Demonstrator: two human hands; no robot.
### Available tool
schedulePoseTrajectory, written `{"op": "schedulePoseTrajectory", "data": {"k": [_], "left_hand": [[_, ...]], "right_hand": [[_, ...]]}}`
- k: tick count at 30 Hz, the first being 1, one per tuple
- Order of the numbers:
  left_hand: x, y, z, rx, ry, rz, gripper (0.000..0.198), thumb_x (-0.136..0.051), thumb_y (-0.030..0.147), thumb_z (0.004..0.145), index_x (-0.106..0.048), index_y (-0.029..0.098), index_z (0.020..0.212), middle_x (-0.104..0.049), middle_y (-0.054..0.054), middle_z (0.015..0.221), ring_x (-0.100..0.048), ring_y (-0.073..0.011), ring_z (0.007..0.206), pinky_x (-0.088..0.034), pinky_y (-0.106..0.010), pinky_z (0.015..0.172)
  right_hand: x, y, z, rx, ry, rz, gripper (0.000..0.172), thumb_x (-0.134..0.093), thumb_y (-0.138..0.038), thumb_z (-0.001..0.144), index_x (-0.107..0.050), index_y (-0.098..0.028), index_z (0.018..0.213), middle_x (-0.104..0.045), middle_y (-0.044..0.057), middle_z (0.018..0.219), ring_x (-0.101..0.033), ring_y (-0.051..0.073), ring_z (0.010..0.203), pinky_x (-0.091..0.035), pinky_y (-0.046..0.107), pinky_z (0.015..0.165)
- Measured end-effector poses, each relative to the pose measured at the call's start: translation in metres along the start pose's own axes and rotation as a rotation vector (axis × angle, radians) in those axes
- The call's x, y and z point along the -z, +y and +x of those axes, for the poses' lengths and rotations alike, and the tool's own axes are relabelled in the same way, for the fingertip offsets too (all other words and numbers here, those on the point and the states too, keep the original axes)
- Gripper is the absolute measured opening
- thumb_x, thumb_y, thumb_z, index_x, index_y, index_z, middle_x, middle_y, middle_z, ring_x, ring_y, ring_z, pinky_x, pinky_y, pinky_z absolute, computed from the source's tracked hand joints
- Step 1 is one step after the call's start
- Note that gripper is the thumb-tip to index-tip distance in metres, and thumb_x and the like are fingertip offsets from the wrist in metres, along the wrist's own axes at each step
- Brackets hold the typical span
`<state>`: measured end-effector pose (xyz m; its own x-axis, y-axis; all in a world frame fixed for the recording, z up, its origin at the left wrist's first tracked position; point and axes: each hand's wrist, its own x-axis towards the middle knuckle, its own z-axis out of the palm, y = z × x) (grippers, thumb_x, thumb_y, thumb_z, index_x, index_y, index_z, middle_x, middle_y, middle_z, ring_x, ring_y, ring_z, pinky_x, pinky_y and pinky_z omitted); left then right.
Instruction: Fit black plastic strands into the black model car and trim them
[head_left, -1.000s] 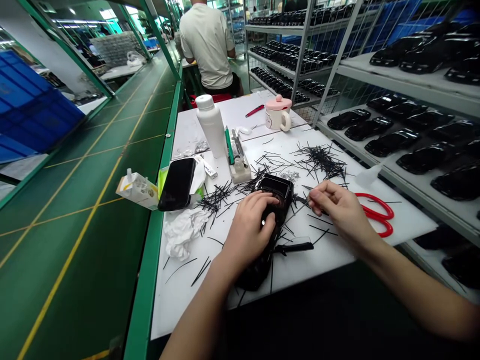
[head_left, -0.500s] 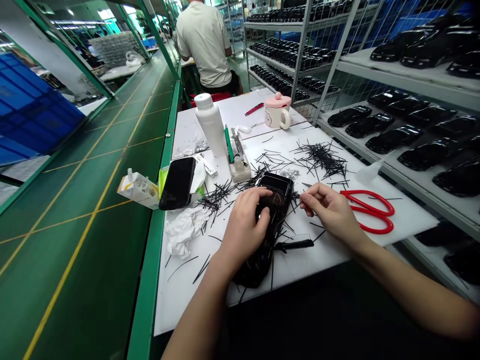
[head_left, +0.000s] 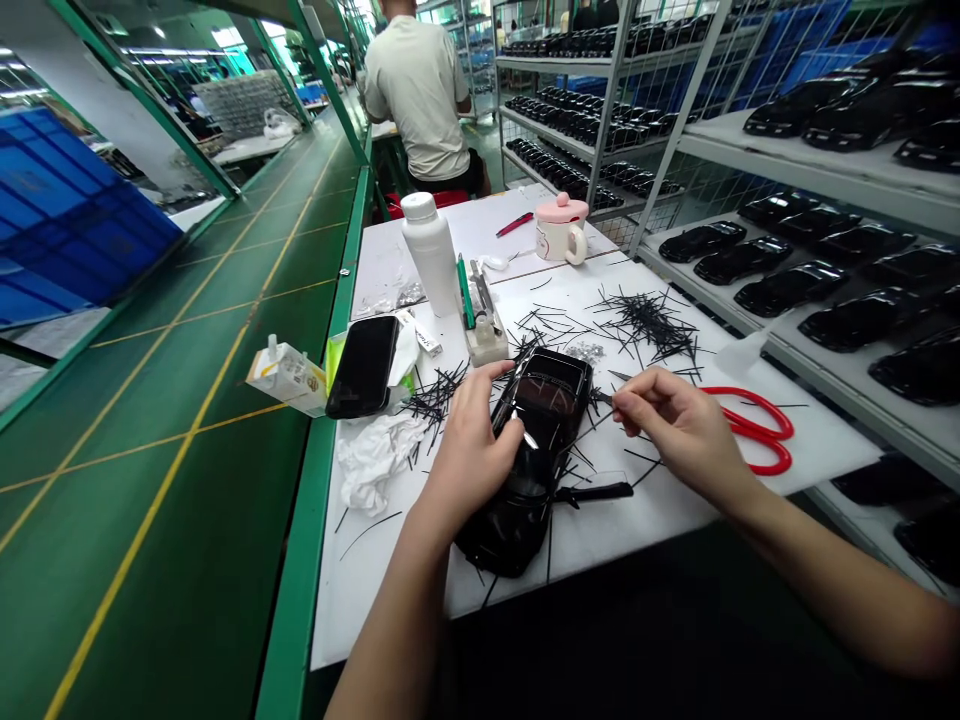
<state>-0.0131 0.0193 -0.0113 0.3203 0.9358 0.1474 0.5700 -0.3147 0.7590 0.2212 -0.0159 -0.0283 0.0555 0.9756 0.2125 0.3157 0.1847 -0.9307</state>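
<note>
Roughly mid-counter (head_left: 600, 520), black model car (head_left: 551, 395) lies nose toward 6 o'clock. Left hand (head_left: 472, 450) grips steel tweezers (head_left: 511, 395) against it; right hand (head_left: 679, 430) pinches thin metal pick (head_left: 602, 397). Black bristles (head_left: 649, 325) scattered; red scissors (head_left: 757, 430) at 3 o'clock.

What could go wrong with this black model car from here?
The pointed metal tool in the right hand is right beside the black model car, so a slip could scratch its glossy paint. The left hand is pressing on the car, which lies among loose black sticks that could also mark it.
</note>
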Motion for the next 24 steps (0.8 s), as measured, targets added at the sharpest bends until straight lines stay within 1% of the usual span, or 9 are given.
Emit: {"op": "schedulePoseTrajectory", "data": {"k": [4,6,8,11,17,19,21,23,24], "left_hand": [[0.003,0.007,-0.008,-0.007,-0.196,0.056,0.071,-0.061,0.035,0.087,-0.028,0.028,0.150,-0.021,-0.006,0.160,-0.011,-0.0243,0.152,-0.017,-0.050,0.124],[0.002,0.011,-0.011,0.001,-0.306,0.098,0.088,-0.069,0.050,0.081,-0.022,0.032,0.153,-0.009,-0.004,0.164,0.003,-0.0273,0.153,-0.012,-0.055,0.124],[0.000,0.015,-0.013,-0.026,-0.381,0.156,0.102,-0.075,0.058,0.073,-0.021,0.032,0.155,-0.007,-0.004,0.165,0.007,-0.0292,0.153,-0.004,-0.058,0.124],[-0.004,0.019,-0.014,-0.041,-0.399,0.228,0.106,-0.080,0.057,0.068,-0.026,0.030,0.155,-0.011,-0.006,0.165,0.007,-0.0309,0.153,0.001,-0.058,0.123],[-0.002,0.024,-0.016,0.007,-0.360,0.175,0.102,-0.082,0.046,0.064,-0.035,0.026,0.153,-0.018,-0.010,0.163,0.000,-0.0365,0.153,-0.009,-0.060,0.123],[-0.003,0.022,-0.015,0.005,-0.337,0.175,0.100,-0.081,0.042,0.064,-0.037,0.025,0.152,-0.019,-0.011,0.163,-0.001,-0.0376,0.152,-0.012,-0.060,0.122],[-0.007,0.015,-0.012,-0.020,-0.331,0.206,0.100,-0.081,0.039,0.063,-0.038,0.023,0.152,-0.020,-0.012,0.163,-0.004,-0.0400,0.152,-0.015,-0.061,0.121],[-0.017,0.001,-0.008,-0.065,-0.322,0.284,0.099,-0.083,0.039,0.062,-0.041,0.020,0.150,-0.025,-0.017,0.161,-0.011,-0.0442,0.150,-0.021,-0.063,0.119],[-0.024,-0.007,-0.006,-0.092,-0.289,0.341,0.088,-0.080,0.037,0.068,-0.046,0.019,0.148,-0.032,-0.019,0.157,-0.021,-0.0451,0.147,-0.029,-0.063,0.116]], "right_hand": [[0.015,-0.030,0.019,0.219,0.120,0.008,0.014,-0.063,-0.032,0.093,-0.061,-0.020,0.085,-0.061,0.000,0.070,-0.057,0.012,0.061,-0.048,0.025,0.055],[0.016,-0.043,0.039,0.350,0.171,-0.003,0.012,-0.063,-0.029,0.094,-0.060,-0.021,0.086,-0.062,0.001,0.072,-0.057,0.013,0.062,-0.048,0.025,0.056],[0.009,-0.051,0.064,0.449,0.173,-0.042,0.013,-0.063,-0.029,0.093,-0.059,-0.021,0.084,-0.062,0.001,0.073,-0.057,0.013,0.063,-0.047,0.026,0.058],[-0.016,-0.054,0.103,0.472,0.086,-0.092,0.019,-0.060,-0.033,0.094,-0.056,-0.020,0.081,-0.062,0.001,0.073,-0.056,0.013,0.062,-0.044,0.028,0.061],[-0.076,-0.042,0.156,0.427,-0.117,-0.167,0.024,-0.052,-0.039,0.095,-0.050,-0.021,0.080,-0.060,0.001,0.070,-0.053,0.016,0.062,-0.039,0.029,0.061],[-0.091,-0.037,0.162,0.390,-0.207,-0.213,0.017,-0.054,-0.034,0.093,-0.053,-0.020,0.083,-0.063,0.002,0.072,-0.056,0.017,0.066,-0.039,0.029,0.063],[-0.096,-0.037,0.160,0.356,-0.284,-0.259,0.013,-0.058,-0.028,0.090,-0.058,-0.018,0.097,-0.067,0.004,0.078,-0.058,0.018,0.069,-0.040,0.031,0.066],[-0.088,-0.043,0.148,0.333,-0.324,-0.302,0.032,-0.059,-0.024,0.088,-0.055,-0.015,0.119,-0.069,0.006,0.085,-0.059,0.019,0.071,-0.041,0.032,0.069],[-0.079,-0.049,0.138,0.323,-0.336,-0.320,0.039,-0.058,-0.023,0.089,-0.053,-0.015,0.126,-0.069,0.006,0.088,-0.060,0.018,0.071,-0.042,0.032,0.070]]}}
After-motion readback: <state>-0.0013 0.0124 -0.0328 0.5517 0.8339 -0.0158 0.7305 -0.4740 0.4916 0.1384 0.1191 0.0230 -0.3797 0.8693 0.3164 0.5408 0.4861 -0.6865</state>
